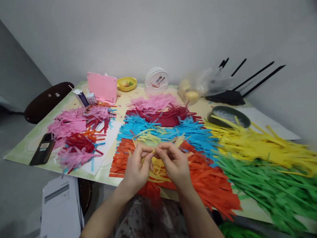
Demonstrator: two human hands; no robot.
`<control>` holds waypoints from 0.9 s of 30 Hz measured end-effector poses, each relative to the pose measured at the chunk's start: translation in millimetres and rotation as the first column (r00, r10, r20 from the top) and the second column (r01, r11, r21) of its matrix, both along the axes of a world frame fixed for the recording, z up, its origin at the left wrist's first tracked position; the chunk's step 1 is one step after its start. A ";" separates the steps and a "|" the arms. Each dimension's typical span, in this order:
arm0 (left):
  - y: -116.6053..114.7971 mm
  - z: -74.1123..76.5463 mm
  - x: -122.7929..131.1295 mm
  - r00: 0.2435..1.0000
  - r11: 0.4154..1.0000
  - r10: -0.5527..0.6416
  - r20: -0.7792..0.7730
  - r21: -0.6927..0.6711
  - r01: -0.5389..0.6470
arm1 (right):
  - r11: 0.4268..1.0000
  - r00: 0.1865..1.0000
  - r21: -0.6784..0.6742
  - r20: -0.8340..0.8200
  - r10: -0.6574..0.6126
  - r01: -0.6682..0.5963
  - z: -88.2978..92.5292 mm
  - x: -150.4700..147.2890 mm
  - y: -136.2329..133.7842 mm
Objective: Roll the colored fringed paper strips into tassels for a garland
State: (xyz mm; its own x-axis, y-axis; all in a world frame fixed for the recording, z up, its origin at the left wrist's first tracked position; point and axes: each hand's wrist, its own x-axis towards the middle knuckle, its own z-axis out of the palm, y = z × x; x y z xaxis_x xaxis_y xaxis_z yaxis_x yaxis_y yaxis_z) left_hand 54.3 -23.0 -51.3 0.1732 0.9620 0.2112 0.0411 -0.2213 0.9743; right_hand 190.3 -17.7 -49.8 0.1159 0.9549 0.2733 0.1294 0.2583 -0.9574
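Observation:
My left hand (139, 164) and my right hand (174, 163) meet near the table's front edge, fingers pinched together on a thin yellow paper strip (153, 152). Pale yellow fringed strips (160, 170) hang and lie beneath the hands. Orange-red fringe (211, 178) spreads on both sides of them. Behind lies blue fringe (196, 131), then dark red fringe (163, 118) and pink fringe (155, 102). Most of the held strip is hidden by my fingers.
Yellow fringe (263, 148) and green fringe (275, 187) cover the right side. Mixed pink and red tassels (78, 139) lie left, beside a phone (42, 149). Behind stand a pink tablet case (102, 87), a yellow fruit bowl (130, 88) and a dark green tray (214, 121).

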 end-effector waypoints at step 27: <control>-1.2 -0.6 -3.6 0.996 0.995 -0.028 0.087 0.098 0.020 | 0.998 0.996 -0.044 0.069 0.054 -0.051 11.2 4.8 -4.9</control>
